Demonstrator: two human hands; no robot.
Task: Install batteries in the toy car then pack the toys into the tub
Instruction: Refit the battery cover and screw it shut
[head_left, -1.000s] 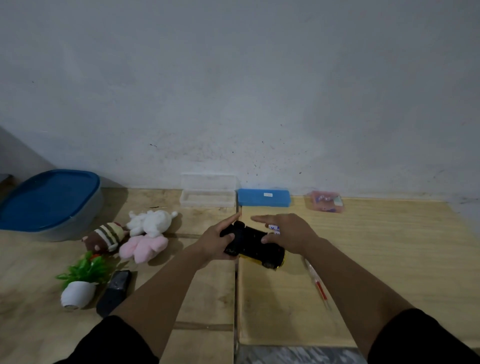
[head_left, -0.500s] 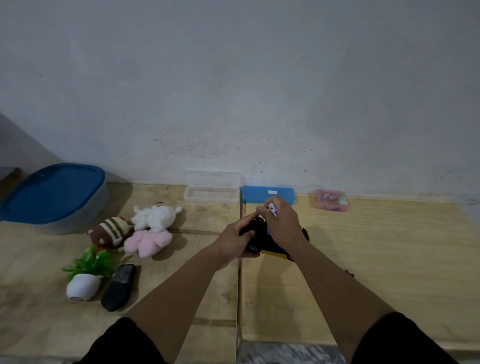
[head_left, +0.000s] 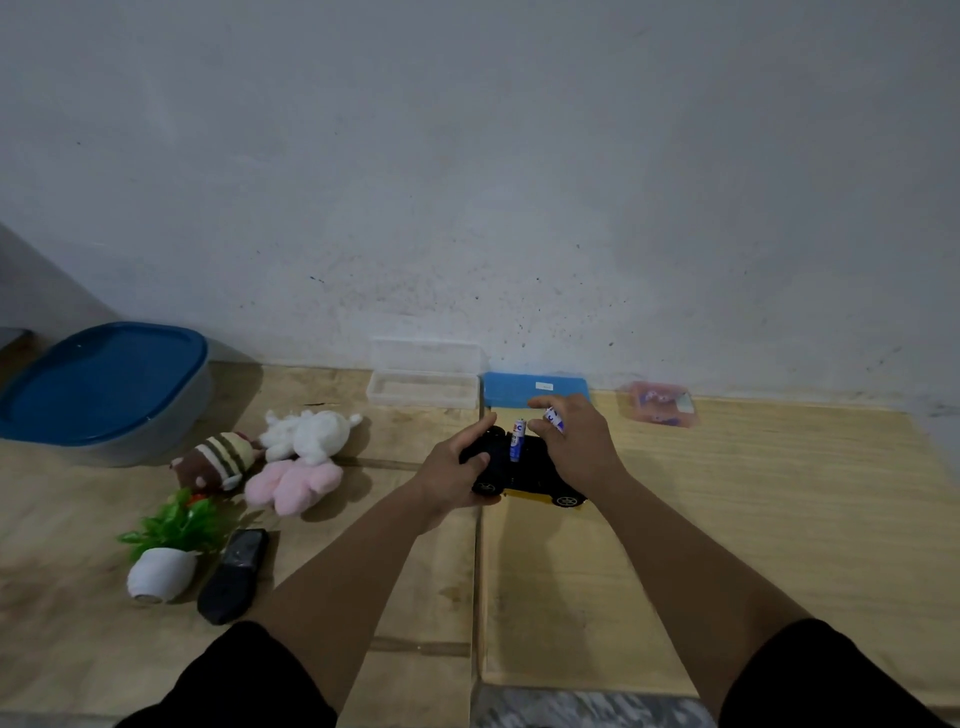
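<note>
The toy car (head_left: 524, 475) lies upside down at the middle of the wooden floor, black underside up, yellow body below. My left hand (head_left: 454, 470) grips its left end. My right hand (head_left: 574, 447) holds two blue-and-white batteries: one battery (head_left: 516, 439) stands upright with its lower end on the car's underside, and a second battery (head_left: 554, 419) sits between the fingers. The tub (head_left: 104, 389), grey with a blue lid on, stands at the far left by the wall.
Left of the car lie a white plush (head_left: 306, 434), a pink plush (head_left: 291, 483), a striped brown plush (head_left: 215, 462), a small potted plant (head_left: 166, 545) and a black remote (head_left: 236, 574). By the wall are a clear box (head_left: 423, 387), a blue case (head_left: 535, 389) and a pink packet (head_left: 660, 410).
My right hand has brought the batteries over the car, and one now stands upright on the underside. The left hand keeps its grip on the car.
</note>
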